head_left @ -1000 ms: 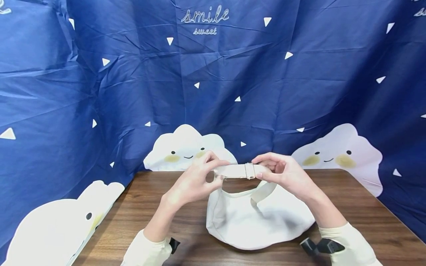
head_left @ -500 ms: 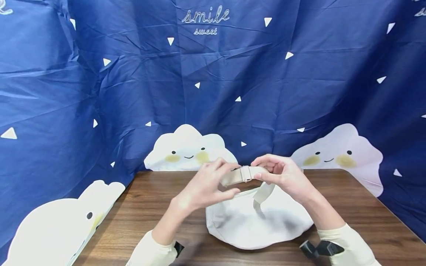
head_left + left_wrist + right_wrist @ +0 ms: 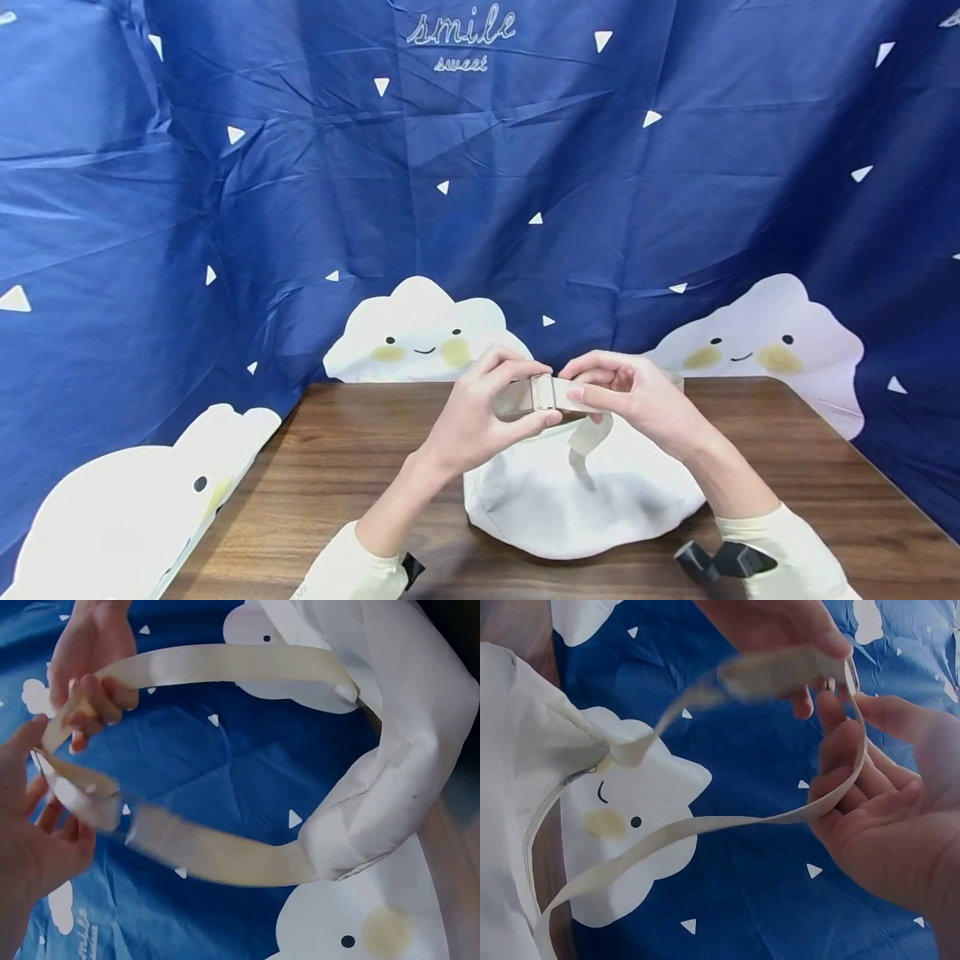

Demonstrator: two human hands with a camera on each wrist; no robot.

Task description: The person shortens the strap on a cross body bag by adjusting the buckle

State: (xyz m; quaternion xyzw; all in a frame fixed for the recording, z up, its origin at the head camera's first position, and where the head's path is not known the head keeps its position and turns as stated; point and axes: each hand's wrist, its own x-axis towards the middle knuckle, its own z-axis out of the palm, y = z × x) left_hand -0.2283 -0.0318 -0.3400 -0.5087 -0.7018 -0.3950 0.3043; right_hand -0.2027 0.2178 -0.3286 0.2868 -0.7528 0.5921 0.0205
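The white bag (image 3: pixel 581 508) sits on the wood-grain surface (image 3: pixel 337 458), its cream strap (image 3: pixel 512 400) lifted in a loop above it. Over the bag, left of its middle, the left hand (image 3: pixel 480 417) pinches the strap's metal buckle (image 3: pixel 543 392), thumb at the lower edge and fingers at the upper. The right hand (image 3: pixel 637 396), above the bag and to the right, grips the strap just beside the buckle between thumb and fingers. Behind the bag hangs a blue backdrop (image 3: pixel 525 167) printed with smiling white clouds (image 3: pixel 420 317).
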